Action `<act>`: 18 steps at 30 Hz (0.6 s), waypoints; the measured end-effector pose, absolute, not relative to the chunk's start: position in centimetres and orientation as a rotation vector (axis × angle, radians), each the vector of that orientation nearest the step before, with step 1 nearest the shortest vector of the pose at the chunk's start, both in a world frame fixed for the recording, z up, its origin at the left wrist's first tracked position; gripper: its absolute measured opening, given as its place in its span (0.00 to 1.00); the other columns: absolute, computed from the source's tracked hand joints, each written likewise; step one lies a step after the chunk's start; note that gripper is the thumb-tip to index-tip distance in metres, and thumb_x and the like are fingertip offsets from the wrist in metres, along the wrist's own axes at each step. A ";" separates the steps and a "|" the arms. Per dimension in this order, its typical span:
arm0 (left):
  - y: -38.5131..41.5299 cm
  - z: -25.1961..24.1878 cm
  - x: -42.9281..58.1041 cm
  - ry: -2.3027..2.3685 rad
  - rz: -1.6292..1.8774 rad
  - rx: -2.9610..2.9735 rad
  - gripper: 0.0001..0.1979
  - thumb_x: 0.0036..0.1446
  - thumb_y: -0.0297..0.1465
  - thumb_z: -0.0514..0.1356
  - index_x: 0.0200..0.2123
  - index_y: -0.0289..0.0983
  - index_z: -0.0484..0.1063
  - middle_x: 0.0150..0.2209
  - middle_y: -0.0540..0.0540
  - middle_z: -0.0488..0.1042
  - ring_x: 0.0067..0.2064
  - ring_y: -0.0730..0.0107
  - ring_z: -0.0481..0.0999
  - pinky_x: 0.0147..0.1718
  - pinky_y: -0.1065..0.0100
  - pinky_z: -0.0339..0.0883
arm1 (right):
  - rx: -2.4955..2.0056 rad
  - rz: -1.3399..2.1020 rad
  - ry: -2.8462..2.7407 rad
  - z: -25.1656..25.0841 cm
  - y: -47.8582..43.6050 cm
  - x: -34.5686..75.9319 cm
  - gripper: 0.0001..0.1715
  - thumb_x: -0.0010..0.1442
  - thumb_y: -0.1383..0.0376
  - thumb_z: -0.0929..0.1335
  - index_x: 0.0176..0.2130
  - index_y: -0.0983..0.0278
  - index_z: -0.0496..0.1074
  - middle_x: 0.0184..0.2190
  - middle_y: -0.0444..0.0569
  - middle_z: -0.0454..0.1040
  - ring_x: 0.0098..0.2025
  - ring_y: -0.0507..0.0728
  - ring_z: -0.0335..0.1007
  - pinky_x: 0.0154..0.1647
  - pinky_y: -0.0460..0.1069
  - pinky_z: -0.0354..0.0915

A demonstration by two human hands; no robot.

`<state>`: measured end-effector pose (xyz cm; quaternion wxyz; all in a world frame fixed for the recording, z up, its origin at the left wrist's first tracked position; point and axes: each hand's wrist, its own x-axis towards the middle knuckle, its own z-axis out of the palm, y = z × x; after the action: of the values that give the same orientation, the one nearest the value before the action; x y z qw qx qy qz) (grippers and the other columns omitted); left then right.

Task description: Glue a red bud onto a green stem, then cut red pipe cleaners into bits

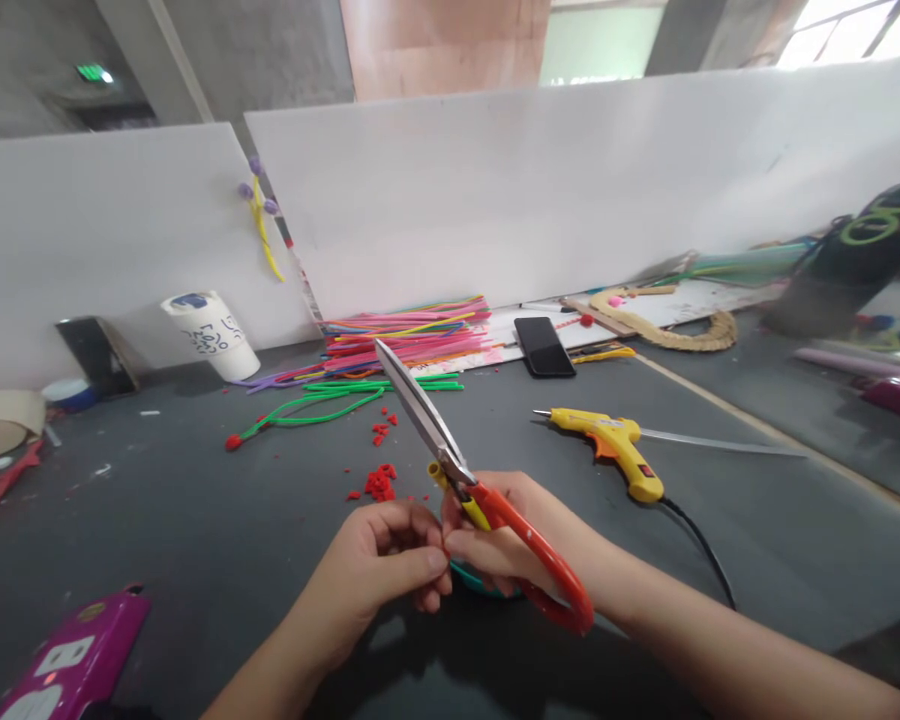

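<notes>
Orange-red-handled scissors (544, 545) rest in my right hand (495, 545), their blades pointing up and away to the left. A short yellow tube-like piece (476, 513) shows between the scissors and my fingers. My left hand (394, 560) meets the right one, its thumb and fingertips pinched together; whatever lies between them is too small to make out. Partly hidden below both hands is a teal curved object (480, 580). Red scraps (380, 484) are scattered on the dark tabletop just beyond my left hand.
A yellow glue gun (607, 440) lies to the right, its cord trailing forward. Behind are a phone (544, 347), colourful pipe cleaners (405, 335), green stems (315, 405) with a red tip and a white cup (211, 335). A purple power strip (82, 650) sits front left.
</notes>
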<state>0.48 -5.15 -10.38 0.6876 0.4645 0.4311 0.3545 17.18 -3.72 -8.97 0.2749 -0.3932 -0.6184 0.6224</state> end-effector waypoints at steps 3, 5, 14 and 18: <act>-5.2 -10.2 0.4 1.068 0.869 1.221 0.04 0.45 0.29 0.60 0.24 0.35 0.68 0.20 0.50 0.70 0.22 0.74 0.68 0.23 0.72 0.62 | -1.083 1.646 -1.610 -9.0 -3.7 17.0 0.06 0.50 0.66 0.65 0.25 0.64 0.61 0.15 0.36 0.60 0.14 0.44 0.54 0.12 0.38 0.52; -5.3 -9.9 0.4 1.183 0.948 1.471 0.02 0.45 0.28 0.59 0.24 0.35 0.68 0.23 0.50 0.71 0.25 0.73 0.69 0.26 0.71 0.63 | -1.121 1.645 -1.571 -8.9 -3.7 16.8 0.06 0.49 0.67 0.65 0.25 0.64 0.61 0.14 0.35 0.58 0.13 0.44 0.53 0.12 0.39 0.52; -5.7 -9.7 1.0 1.367 0.936 1.968 0.04 0.47 0.25 0.56 0.23 0.36 0.69 0.22 0.51 0.71 0.25 0.74 0.69 0.26 0.74 0.63 | -1.208 1.643 -1.492 -9.1 -3.7 16.4 0.07 0.47 0.68 0.65 0.22 0.64 0.59 0.10 0.34 0.56 0.12 0.44 0.52 0.11 0.38 0.49; -5.6 -9.6 1.2 1.362 0.910 1.910 0.04 0.46 0.24 0.56 0.22 0.37 0.69 0.21 0.52 0.71 0.24 0.74 0.69 0.25 0.74 0.63 | -1.213 1.636 -1.509 -9.3 -3.6 16.3 0.06 0.47 0.69 0.63 0.22 0.63 0.59 0.11 0.34 0.55 0.12 0.44 0.51 0.11 0.39 0.49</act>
<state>1.15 -5.61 -9.57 0.3077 0.7223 0.5150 0.3440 16.29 -3.65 -9.33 0.2988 -0.4567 -0.5682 0.6159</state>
